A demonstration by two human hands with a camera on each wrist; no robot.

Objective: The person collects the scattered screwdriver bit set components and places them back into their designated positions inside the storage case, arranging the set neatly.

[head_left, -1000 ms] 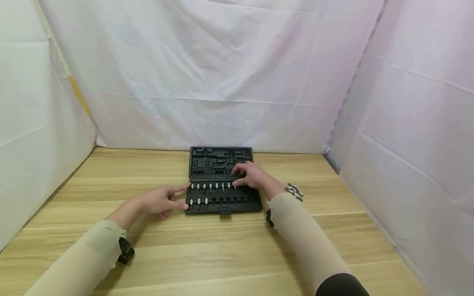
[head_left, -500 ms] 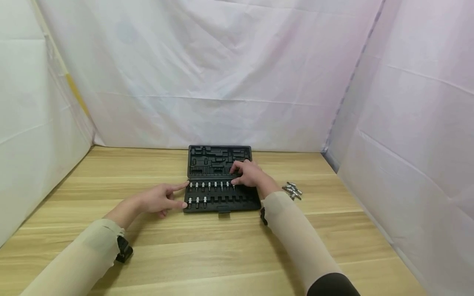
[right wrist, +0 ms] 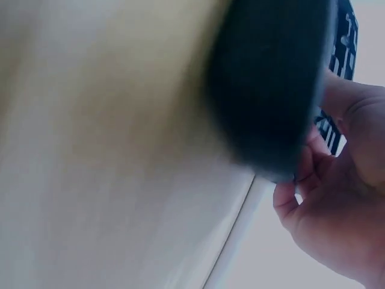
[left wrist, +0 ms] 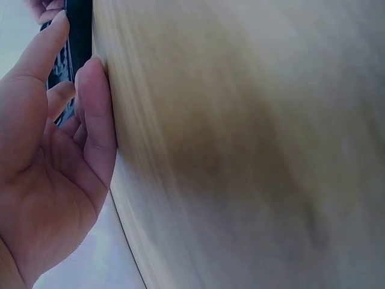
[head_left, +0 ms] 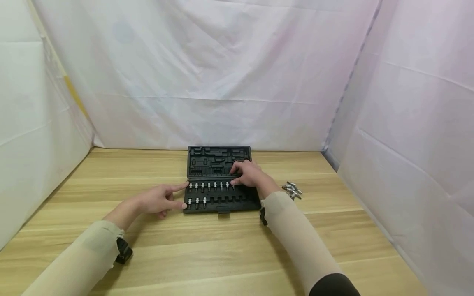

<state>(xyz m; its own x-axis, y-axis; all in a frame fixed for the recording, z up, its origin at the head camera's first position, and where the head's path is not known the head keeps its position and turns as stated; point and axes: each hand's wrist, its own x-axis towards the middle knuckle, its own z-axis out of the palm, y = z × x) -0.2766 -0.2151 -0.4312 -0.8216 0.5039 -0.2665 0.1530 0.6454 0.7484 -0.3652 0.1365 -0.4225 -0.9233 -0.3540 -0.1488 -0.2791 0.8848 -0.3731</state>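
Note:
An open black bit-socket case (head_left: 242,205) lies on the table with its moulded lid (head_left: 207,161) folded back. Silver bit sockets (head_left: 209,187) fill most of the upper row; three more bit sockets (head_left: 197,202) stand at the left of the lower row. My left hand (head_left: 157,199) spreads its straight index finger and thumb against the case's left edge. Over the upper row's right end, my right hand (head_left: 252,174) has its fingers curved and its thumb at the top of the last bit socket (head_left: 233,188). Its fingertips partly cover that socket.
Several loose bit sockets (head_left: 292,190) lie in a small pile on the wooden table (head_left: 207,250), right of the case. White sheeting (head_left: 207,74) hangs behind the table and along both sides. The case's latch (head_left: 224,210) juts toward the front.
The view shifts slightly. Both hands keep their places at the case, and the right forearm has moved a little to the left.

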